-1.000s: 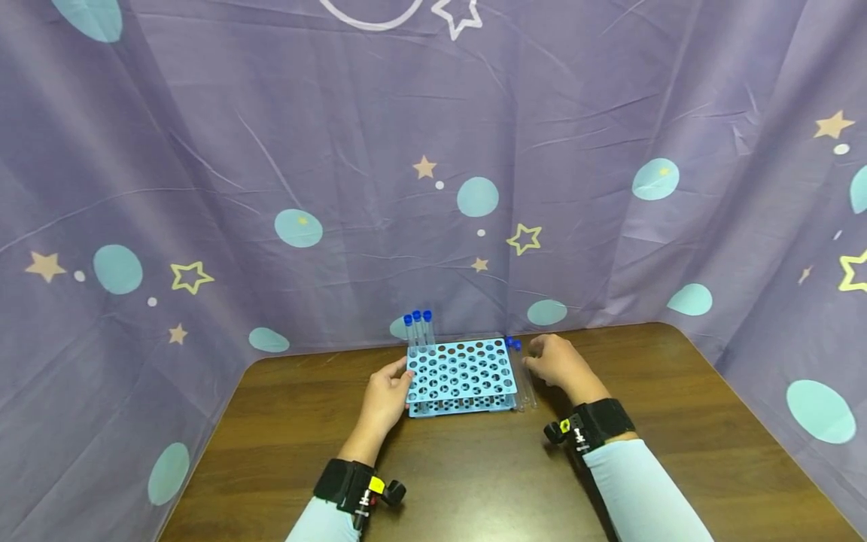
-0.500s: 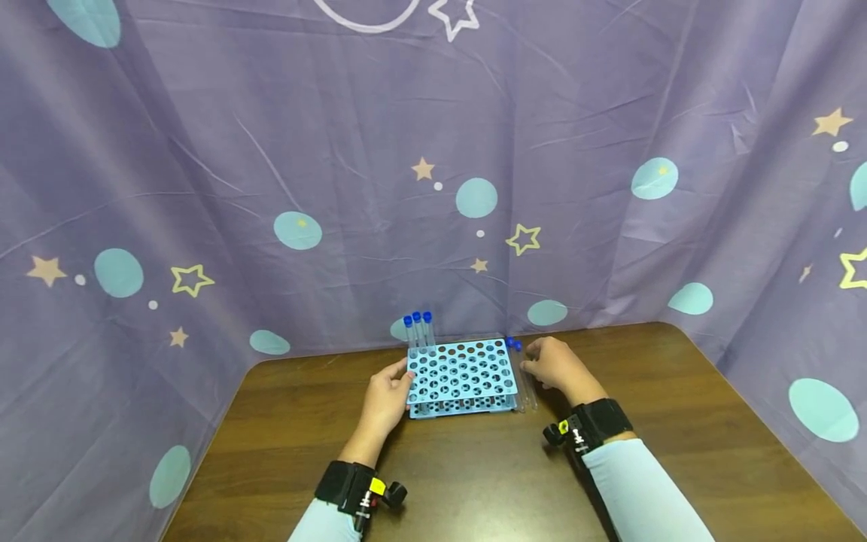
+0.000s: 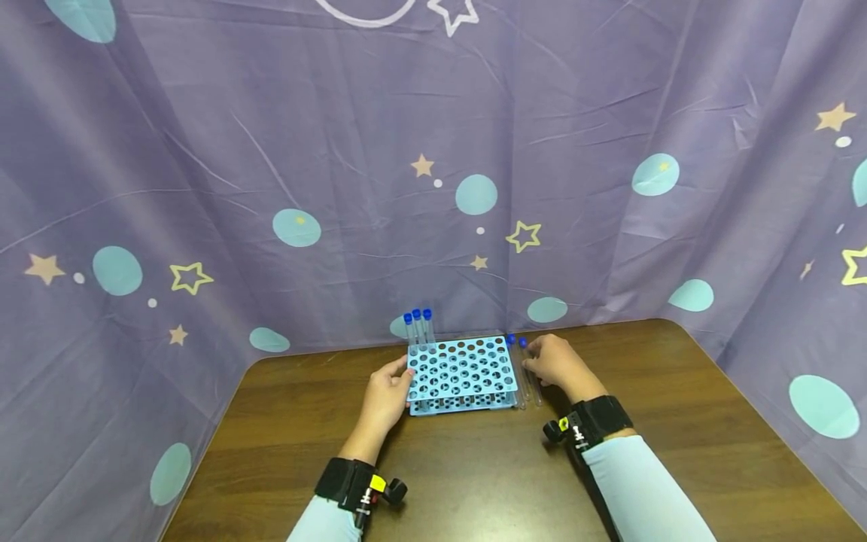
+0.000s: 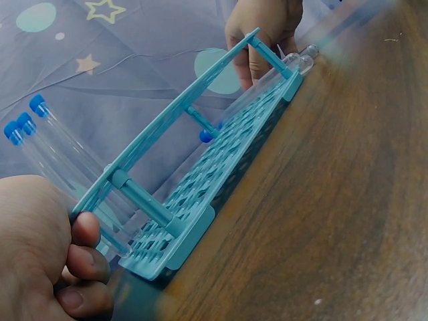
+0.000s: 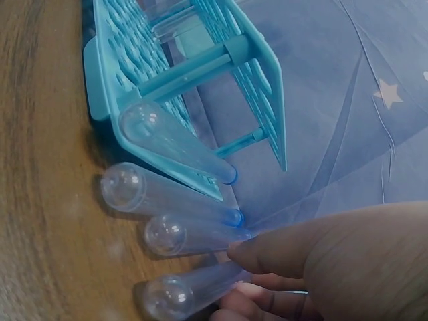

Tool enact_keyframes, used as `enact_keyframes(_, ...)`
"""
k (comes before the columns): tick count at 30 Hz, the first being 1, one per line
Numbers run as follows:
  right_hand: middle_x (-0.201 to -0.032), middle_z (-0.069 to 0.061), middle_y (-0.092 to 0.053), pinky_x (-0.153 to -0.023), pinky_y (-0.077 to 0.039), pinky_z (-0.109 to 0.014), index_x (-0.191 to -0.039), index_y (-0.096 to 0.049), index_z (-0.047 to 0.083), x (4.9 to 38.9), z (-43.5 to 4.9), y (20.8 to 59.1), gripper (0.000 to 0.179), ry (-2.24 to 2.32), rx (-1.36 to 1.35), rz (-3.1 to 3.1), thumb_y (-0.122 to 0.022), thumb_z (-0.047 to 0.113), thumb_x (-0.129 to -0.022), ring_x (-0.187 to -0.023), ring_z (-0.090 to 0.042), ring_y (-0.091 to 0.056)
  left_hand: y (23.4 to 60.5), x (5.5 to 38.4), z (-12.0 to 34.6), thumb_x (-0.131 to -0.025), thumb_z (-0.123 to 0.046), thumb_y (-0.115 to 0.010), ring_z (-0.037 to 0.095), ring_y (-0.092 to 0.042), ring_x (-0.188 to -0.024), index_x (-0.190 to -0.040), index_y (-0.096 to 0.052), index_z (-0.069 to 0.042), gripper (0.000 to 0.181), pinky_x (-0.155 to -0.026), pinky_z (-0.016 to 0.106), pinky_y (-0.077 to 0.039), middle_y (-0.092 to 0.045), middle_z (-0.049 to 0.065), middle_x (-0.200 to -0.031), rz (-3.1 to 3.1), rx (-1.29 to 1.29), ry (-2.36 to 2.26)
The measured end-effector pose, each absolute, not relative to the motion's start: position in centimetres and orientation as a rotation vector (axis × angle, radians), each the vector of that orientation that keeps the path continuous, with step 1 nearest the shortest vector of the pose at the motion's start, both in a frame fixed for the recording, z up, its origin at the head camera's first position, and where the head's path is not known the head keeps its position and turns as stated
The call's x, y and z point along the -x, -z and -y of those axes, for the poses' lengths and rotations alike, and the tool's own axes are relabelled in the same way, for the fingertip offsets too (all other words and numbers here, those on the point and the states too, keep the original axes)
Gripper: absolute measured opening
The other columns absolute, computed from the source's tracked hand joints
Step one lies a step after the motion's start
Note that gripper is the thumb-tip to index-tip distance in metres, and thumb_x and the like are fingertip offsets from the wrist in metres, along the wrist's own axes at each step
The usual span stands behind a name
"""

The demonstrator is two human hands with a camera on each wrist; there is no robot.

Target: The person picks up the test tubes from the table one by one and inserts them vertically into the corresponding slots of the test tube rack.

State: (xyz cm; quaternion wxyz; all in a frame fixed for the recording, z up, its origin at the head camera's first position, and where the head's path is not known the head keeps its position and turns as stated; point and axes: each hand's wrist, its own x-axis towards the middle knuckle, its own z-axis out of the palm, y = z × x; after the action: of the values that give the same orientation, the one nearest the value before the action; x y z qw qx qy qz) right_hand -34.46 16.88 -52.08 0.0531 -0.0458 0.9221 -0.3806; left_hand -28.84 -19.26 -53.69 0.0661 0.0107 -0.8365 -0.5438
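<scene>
"What's the biggest thing past the fingers?"

"A purple curtain (image 3: 379, 113) with stars and pale blue ovals, hanging beyond both sets of fingertips."

"And beneath them?"

"A brown wooden table (image 3: 460, 467), running under all the fingers and back toward the light blue sleeves (image 3: 646, 485)."

"Where's the rack?"

"The blue rack (image 3: 463, 370) stands on the table between the two hands. Its left end is in the left fingers; its right end is near the right ones."

"How do the fingers lie?"

"The left hand (image 3: 386, 397) has its fingers curled at the rack's end, gripping the edge of the upper plate. The right hand (image 3: 561, 365) pinches the outermost tube (image 5: 180, 294) between thumb and fingers; how firmly, I can't tell."

"Other tubes?"

"Three standing tubes (image 3: 419, 331) rise from the rack's far corner, just beyond the left fingers. Three lying tubes (image 5: 157, 194) sit between the right fingers and the rack, rounded ends toward the person."

"Smallest?"

"The blue caps (image 3: 416, 314). The pinched tube's cap (image 3: 523, 342) is just beyond the right fingertips."
</scene>
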Motion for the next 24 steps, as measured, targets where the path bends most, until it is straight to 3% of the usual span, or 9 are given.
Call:
enact_keyframes(7, -0.123, -0.034, -0.079, -0.058, -0.067, -0.033, -0.138, -0.071, -0.015, 34.40, -16.86, 52.01, 0.049, 1.116, 0.126, -2.820, -0.083, 0.012, -0.099, -0.063, -0.019, -0.076, 53.80, 28.92, 19.24, -0.114, -0.019, -0.067, 0.015, -0.070, -0.059, -0.156, -0.065, 0.004, 0.048, -0.058, 0.030, -0.063, -0.086, 0.021, -0.097, 2.518, -0.019, 1.643)
enact_keyframes(18, -0.136, -0.037, -0.074, -0.061, -0.067, -0.036, -0.138, -0.071, -0.014, 34.35, -16.52, 51.91, 0.052, 0.998, 0.107, -2.871, -0.084, 0.016, -0.098, -0.062, -0.020, -0.078, 53.82, 29.00, 19.25, -0.114, -0.020, -0.068, 0.018, -0.070, -0.057, -0.157, -0.066, 0.000, 0.047, -0.056, 0.027, -0.060, -0.085, 0.017, -0.089, 2.528, -0.054, 1.634)
enact_keyframes(24, -0.135, -0.037, -0.075, -0.060, -0.067, -0.036, -0.137, -0.072, -0.013, 34.28, -16.48, 52.06, 0.051, 0.978, 0.101, -2.883, -0.084, 0.017, -0.098, -0.060, -0.020, -0.078, 53.77, 28.89, 19.24, -0.113, -0.019, -0.068, 0.019, -0.070, -0.058, -0.156, -0.066, 0.001, 0.047, -0.056, 0.028, -0.060, -0.085, 0.017, -0.088, 2.528, -0.044, 1.631)
